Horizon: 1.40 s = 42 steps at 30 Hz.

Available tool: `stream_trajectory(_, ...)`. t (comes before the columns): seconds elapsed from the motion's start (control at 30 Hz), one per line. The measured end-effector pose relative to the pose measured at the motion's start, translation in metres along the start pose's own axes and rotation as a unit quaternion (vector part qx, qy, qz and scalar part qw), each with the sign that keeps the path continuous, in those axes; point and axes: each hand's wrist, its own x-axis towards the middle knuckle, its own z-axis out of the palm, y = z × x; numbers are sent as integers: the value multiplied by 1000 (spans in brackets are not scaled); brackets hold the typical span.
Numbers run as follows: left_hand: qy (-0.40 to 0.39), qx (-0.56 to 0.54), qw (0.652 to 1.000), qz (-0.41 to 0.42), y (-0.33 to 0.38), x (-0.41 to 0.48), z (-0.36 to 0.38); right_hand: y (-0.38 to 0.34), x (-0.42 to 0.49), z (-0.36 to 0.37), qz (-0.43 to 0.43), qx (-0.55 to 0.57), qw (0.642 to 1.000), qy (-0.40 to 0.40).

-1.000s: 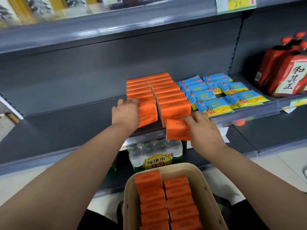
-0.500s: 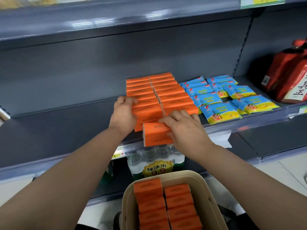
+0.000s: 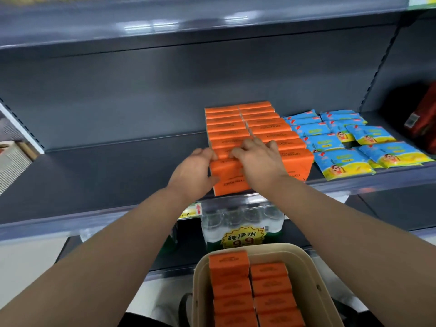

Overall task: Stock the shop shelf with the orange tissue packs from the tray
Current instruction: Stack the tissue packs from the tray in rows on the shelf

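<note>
The front orange pack [image 3: 230, 181] stands at the shelf's front edge, at the near end of the left of two orange rows [image 3: 259, 123], and both hands are on it. The left hand [image 3: 193, 173] grips its left end, fingers over the top and thumb on the front face. The right hand [image 3: 259, 161] lies over its top right part, fingers curled on the upper edge, hiding much of the pack. The grey shelf [image 3: 106, 175] stretches away to the left of the rows; an upper shelf [image 3: 188, 22] runs overhead. Just right of the rows lie blue packets [image 3: 342, 142], and farther right a red container [image 3: 424, 121] is cut off by the frame. Below, bottled water [image 3: 240, 223] sits on a lower level. Nearest the person, the beige tray [image 3: 315, 274] holds two more lines of orange packs [image 3: 250, 291].
</note>
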Motion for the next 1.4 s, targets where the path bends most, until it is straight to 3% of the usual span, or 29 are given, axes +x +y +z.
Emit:
stream_trajectory(0.13,47,-10,999,-1,9,4,12,8,-9,8,17,-4,999,26)
stream_trajectory(0.47,79,9,997,-7,15,-14,5,15,-28,6,16,10,999,44)
stream_trajectory(0.7,18,39,999,28,31,-73,12,9,-99,6,4,36,997,64)
stream_trajectory(0.87,-137,56,989,18,36,-149,65,-4,-203,38,-1,59,995,-84)
stream_trajectory(1.03,-311,41,949,-17,30,-219,135,-10,-293,72,-22,71,959,-274)
stream_trajectory(1.13,-335,34,941,-40,27,-251,161,-4,-313,86,-15,90,939,-331)
stream_trajectory(1.4,-374,45,924,-70,23,-257,175,2,-325,111,10,93,917,-387)
